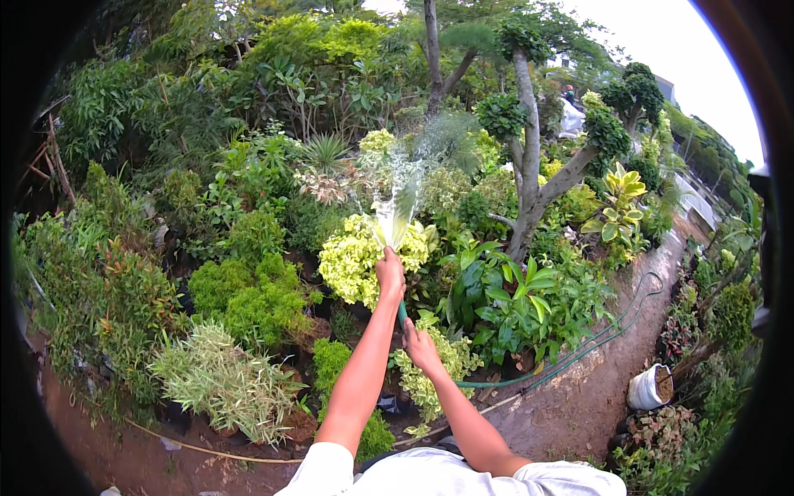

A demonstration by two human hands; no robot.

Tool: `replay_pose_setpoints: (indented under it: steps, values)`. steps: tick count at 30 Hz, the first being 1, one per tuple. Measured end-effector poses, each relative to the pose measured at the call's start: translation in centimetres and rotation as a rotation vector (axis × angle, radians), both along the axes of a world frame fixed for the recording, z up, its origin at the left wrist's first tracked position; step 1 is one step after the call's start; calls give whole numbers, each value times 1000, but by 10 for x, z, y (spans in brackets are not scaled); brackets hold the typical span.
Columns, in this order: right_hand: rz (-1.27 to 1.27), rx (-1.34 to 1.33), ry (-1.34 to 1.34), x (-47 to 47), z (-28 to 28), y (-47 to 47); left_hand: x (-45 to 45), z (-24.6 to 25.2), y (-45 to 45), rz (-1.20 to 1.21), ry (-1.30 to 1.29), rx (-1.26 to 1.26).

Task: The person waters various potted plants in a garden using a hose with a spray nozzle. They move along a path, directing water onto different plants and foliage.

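Both arms reach forward over potted plants. My left hand (390, 274) wraps around the outlet end of a green garden hose (402, 312). A fan of water (398, 201) bursts from that end, spreading up and away from me. Lower down and to the right, my right hand (422, 348) grips the same hose. Just past my left hand is a rounded shrub with yellow-green leaves (348, 263), partly behind the spray. A variegated leafy plant (428, 375) grows below my right hand. My left thumb and the hose mouth are hard to make out.
Slack hose (558, 367) loops along the wet dirt path (574, 409) at right. A white sack of soil (645, 389) stands by that path. A pruned tree trunk (530, 204) rises ahead. A thin yellowish hose (214, 451) crosses the ground at lower left, near a bamboo-like plant (220, 378).
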State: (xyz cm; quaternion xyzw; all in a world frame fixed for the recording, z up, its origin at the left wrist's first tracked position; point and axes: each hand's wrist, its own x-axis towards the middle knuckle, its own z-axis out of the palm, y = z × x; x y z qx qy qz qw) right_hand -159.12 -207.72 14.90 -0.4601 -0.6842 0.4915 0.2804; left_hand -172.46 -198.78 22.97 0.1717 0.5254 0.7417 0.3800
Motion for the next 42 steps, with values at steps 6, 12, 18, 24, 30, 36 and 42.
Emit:
replay_pose_setpoints:
  steps: [6, 12, 18, 24, 30, 36, 42]
  values:
    - [11, -11, 22, -1, 1, -1, -3, 0, -4, -40, 4, 4]
    - [27, -61, 19, 2, 0, -2, 2, 3, -8, -64, -32, -47]
    - [-8, -50, 2, 5, -3, -2, 6, -2, -3, -66, -25, -108]
    - [6, -64, -71, 8, -11, 1, 4, -15, -1, -86, -37, -66]
    - [20, -84, -71, 8, -14, 0, 2, -17, -4, -96, -49, -73]
    - [21, -83, -64, 9, -17, -2, 3, -19, -5, -98, -58, -93]
    - [-43, -76, -10, 16, -9, -11, 14, -22, 1, -142, -77, -118]
